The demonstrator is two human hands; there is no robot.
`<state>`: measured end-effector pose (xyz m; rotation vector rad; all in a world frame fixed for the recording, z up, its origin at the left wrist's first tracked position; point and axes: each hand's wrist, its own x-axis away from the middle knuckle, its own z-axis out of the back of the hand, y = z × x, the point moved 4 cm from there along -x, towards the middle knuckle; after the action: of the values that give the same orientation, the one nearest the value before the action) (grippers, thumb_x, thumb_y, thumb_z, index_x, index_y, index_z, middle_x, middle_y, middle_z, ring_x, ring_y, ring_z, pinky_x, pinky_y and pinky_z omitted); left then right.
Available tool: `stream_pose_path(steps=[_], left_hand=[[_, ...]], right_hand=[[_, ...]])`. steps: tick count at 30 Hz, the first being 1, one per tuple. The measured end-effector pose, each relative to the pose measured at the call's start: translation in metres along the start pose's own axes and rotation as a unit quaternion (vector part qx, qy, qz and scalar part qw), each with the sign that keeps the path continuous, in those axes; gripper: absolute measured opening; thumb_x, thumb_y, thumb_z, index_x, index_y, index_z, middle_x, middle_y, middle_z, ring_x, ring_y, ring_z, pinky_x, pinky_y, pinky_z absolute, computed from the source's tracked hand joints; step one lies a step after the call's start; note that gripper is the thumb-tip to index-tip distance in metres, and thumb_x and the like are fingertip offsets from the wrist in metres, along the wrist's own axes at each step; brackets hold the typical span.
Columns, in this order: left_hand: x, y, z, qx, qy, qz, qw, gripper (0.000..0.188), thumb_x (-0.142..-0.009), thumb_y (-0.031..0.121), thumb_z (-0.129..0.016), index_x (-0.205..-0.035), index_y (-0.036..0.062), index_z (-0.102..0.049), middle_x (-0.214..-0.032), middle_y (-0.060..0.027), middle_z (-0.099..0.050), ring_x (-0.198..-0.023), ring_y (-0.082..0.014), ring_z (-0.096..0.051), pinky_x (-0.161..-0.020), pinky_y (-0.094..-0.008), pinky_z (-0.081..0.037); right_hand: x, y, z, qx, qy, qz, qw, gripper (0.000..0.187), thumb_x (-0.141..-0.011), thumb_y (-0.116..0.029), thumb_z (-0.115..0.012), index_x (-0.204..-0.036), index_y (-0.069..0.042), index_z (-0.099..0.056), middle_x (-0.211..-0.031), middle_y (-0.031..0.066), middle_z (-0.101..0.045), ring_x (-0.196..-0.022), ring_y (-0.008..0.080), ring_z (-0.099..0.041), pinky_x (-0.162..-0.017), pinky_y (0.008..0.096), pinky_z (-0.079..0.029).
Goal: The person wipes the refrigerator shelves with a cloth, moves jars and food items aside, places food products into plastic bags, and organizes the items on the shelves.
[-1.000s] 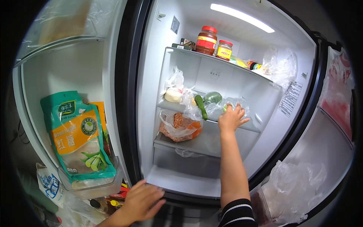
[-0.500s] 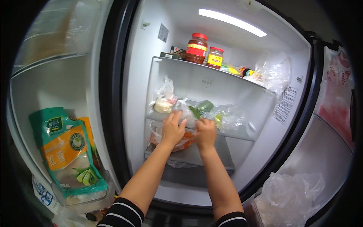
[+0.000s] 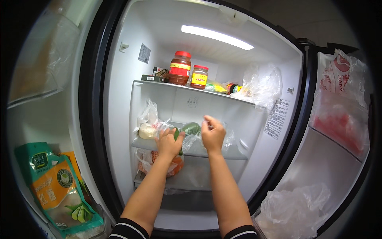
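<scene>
Both my hands are at the middle shelf [image 3: 195, 149] of an open fridge. My left hand [image 3: 169, 146] is open, fingers spread, against a long green vegetable [image 3: 176, 134] that shows between fingers and thumb; its exact kind I cannot tell. Just left sits a clear bag with a pale round item [image 3: 147, 132]. My right hand [image 3: 213, 134] is raised in front of the shelf, fingers loosely bent and apart, slightly blurred, with nothing seen in it. Between the hands lie a round green vegetable [image 3: 191, 128] in plastic and a crumpled clear bag [image 3: 192, 142].
Above, the top shelf bears a large red-lidded jar [image 3: 180, 68], a smaller jar [image 3: 199, 77] and plastic bags [image 3: 260, 86]. Below lies a bag of orange food [image 3: 175, 166]. The open doors hold a green-orange pouch [image 3: 59, 187] and more bags [image 3: 294, 211].
My view has shifted, so the fridge sits lower and further left. My right hand has come off the green vegetable and lifted. My left hand now lies over that vegetable.
</scene>
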<state>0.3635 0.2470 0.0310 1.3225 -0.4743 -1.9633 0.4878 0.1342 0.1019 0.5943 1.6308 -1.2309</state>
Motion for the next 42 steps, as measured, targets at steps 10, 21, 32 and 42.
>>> stream_pose_path(steps=[10,21,32,42], left_hand=[[-0.061,0.110,0.052,-0.069,0.301,-0.200,0.930,0.058,-0.074,0.018,-0.063,-0.129,0.0092,-0.048,-0.106,-0.0192,-0.046,-0.117,-0.0444,-0.038,-0.098,-0.0586,-0.028],[-0.064,0.110,0.058,-0.051,0.343,-0.198,0.917,0.050,-0.067,0.010,-0.069,-0.115,0.0148,-0.056,-0.098,-0.0142,-0.040,-0.096,-0.0335,-0.041,-0.088,-0.0456,-0.033],[-0.055,0.109,0.063,-0.159,0.354,-0.187,0.902,0.046,-0.070,0.011,-0.064,-0.115,0.0227,-0.060,-0.125,-0.0155,-0.037,-0.122,-0.0380,-0.032,-0.098,-0.0660,-0.020],[-0.064,0.112,0.070,-0.148,0.337,-0.219,0.904,0.038,-0.070,0.007,-0.062,-0.107,0.0171,-0.063,-0.117,-0.0133,-0.048,-0.126,-0.0398,-0.037,-0.101,-0.0677,-0.017]], right_hand=[[-0.094,-0.020,0.028,0.141,0.335,0.202,0.909,0.030,-0.073,0.002,-0.048,-0.095,-0.008,-0.066,-0.101,0.0071,-0.063,-0.102,0.0270,-0.053,-0.096,0.0433,-0.037],[-0.105,-0.005,0.019,0.293,0.222,0.095,0.925,0.019,-0.073,-0.005,-0.051,-0.079,-0.014,-0.067,-0.079,0.0027,-0.063,-0.086,0.0221,-0.058,-0.098,0.0463,-0.031],[-0.224,-0.031,-0.106,0.362,-0.191,-0.039,0.911,0.081,-0.076,-0.039,-0.071,-0.140,-0.012,-0.029,-0.133,0.0281,-0.041,-0.109,0.0370,-0.057,-0.090,0.0437,-0.047],[-0.239,-0.017,-0.132,0.384,-0.290,-0.076,0.873,0.083,-0.064,-0.037,-0.080,-0.133,-0.016,-0.039,-0.130,0.0253,-0.045,-0.114,0.0366,-0.054,-0.096,0.0401,-0.046]])
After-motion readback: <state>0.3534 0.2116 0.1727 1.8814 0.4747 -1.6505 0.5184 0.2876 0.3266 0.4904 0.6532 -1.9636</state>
